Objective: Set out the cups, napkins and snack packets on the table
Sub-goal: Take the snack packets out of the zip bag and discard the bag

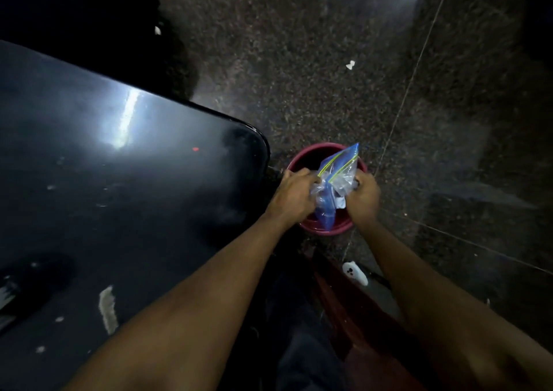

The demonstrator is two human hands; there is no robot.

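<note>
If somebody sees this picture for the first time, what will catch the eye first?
Both hands, left hand and right hand, grip a clear zip bag with blue contents above a red bucket on the speckled floor. To the left, a glossy black table reflects a bright light.

One wide-angle view from the person's head looks steeply down and forward. Both forearms reach in from the bottom edge. The dark desk fills the left side, close by; the speckled stone floor takes the right, with a red bucket low at centre.
</note>
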